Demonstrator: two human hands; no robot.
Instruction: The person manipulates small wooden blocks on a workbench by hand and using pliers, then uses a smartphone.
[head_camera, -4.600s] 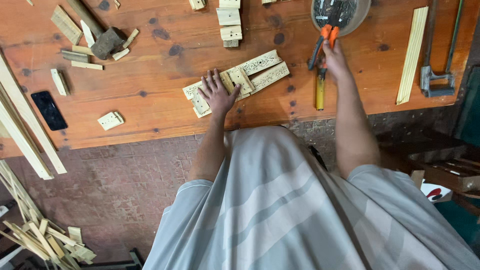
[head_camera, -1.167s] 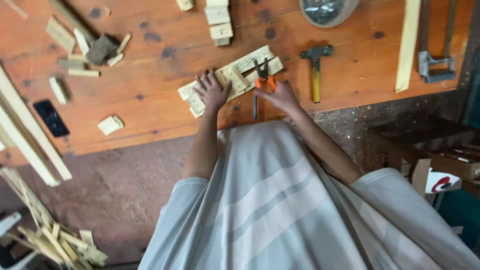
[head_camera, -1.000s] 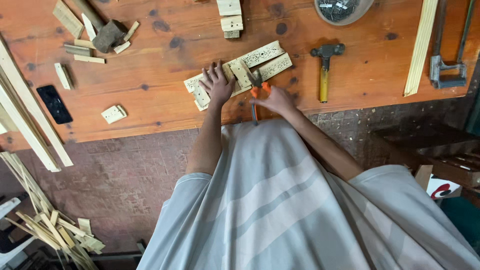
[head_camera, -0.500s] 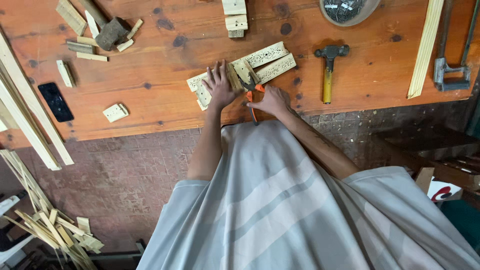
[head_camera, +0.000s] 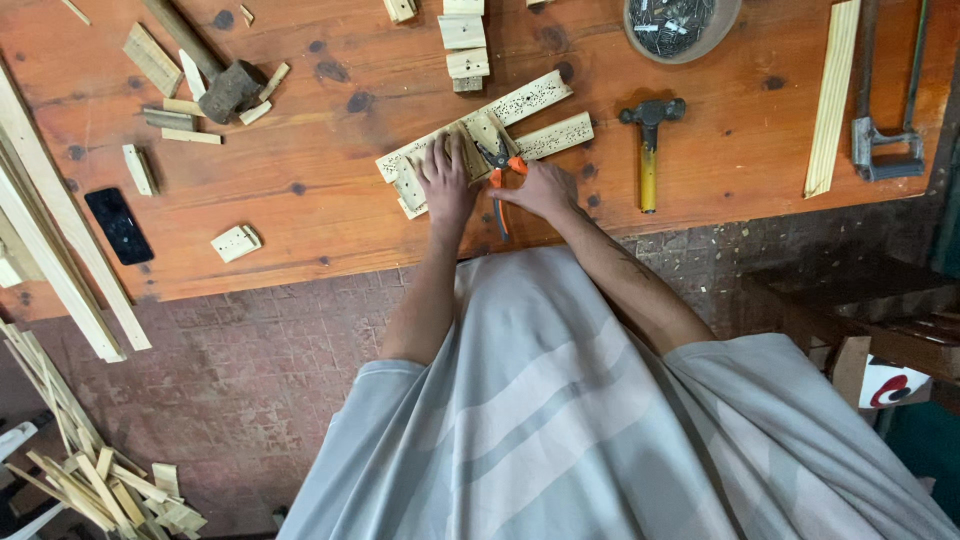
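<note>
Upper centre of frame: left hand (head_camera: 445, 180) pressed flat on wood strips (head_camera: 480, 135), steadying them; right hand (head_camera: 540, 190) clenched round orange pliers (head_camera: 497, 165), apparently biting a nail.

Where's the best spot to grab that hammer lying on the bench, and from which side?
Probably the yellowish handle of the hammer, near its lower end. It lies flat on the bench with the dark head pointing away from the person and the handle end pointing toward the near edge, with bare wood all round it. Come from above on the near side; the right hand, busy with the pliers, is closest.
</note>
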